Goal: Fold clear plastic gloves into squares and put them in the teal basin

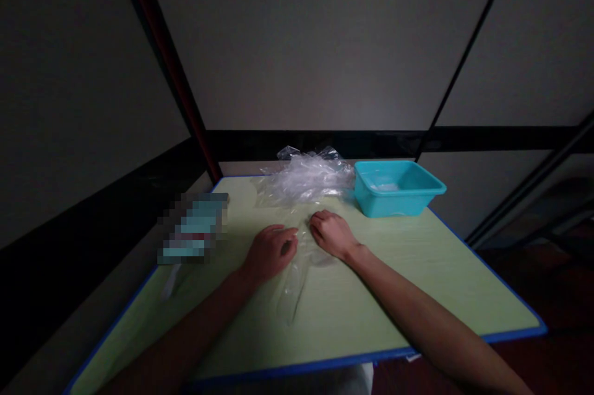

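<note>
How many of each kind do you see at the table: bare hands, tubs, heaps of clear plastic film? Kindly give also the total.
Left hand and right hand, bare: 2
Turquoise tub: 1
Heap of clear plastic film: 1
Total: 4

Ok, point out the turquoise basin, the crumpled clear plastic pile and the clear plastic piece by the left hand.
Turquoise basin (390, 202): head view, on its near outer wall.
Crumpled clear plastic pile (313, 178): head view, on its middle.
Clear plastic piece (293, 283): head view, on its near part.

Clear plastic film (293, 290), thin, glossy, narrow, creased, on green tabletop (394, 286), by left hand (270, 252)
</note>
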A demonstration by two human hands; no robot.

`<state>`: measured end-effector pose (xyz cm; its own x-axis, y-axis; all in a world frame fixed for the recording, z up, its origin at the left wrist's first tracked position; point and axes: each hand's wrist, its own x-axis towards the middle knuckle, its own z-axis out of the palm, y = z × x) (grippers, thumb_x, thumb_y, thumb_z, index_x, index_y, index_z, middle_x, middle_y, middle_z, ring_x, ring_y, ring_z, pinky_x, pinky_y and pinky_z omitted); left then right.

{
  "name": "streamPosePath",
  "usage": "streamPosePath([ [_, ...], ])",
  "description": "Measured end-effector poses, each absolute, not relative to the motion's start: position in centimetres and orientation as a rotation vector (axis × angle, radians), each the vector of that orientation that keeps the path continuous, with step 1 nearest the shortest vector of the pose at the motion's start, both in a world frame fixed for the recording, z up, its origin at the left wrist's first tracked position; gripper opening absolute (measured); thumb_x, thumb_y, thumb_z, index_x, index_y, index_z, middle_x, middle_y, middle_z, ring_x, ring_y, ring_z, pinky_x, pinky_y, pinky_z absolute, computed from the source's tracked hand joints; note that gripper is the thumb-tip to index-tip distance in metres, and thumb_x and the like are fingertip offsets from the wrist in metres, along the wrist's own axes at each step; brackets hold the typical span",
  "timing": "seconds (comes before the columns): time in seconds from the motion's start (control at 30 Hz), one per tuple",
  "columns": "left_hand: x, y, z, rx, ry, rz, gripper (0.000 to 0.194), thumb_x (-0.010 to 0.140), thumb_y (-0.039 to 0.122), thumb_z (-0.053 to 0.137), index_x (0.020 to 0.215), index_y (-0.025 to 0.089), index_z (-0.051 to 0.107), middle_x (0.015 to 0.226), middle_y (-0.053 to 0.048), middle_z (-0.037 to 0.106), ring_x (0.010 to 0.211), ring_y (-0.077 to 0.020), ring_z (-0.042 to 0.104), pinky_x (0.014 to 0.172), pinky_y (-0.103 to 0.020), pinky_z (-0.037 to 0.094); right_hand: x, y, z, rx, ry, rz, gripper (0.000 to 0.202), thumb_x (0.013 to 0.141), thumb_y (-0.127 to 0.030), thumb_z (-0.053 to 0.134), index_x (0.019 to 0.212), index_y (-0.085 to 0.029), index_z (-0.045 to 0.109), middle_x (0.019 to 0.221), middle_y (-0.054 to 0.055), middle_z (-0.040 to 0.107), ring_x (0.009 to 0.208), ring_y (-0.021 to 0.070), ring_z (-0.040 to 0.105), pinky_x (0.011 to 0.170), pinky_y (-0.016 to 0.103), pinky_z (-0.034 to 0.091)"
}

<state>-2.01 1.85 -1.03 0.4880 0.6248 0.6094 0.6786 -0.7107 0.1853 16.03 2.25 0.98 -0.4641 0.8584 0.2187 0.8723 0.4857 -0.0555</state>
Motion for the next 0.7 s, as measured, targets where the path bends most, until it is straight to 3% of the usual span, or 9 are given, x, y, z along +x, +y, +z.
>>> streamPosePath([
  [0.7,-1.43,2.11,-0.59,-2.609,-1.303,-0.962,0.013,0.072,0.018,0.047,0.072,0.019,0.060,0.061,-0.001,0.063,0.061,-0.0152,0.059,0.064,-0.025,0.043,15.87,2.44,0.86,-1.457,-2.526,-0.159,0.022,0.087,-0.020,0.035,0.090,-0.013,0.056,0.094,0.010,0.058,0.091,0.0206,0.049,0.076,0.028,0.036],
])
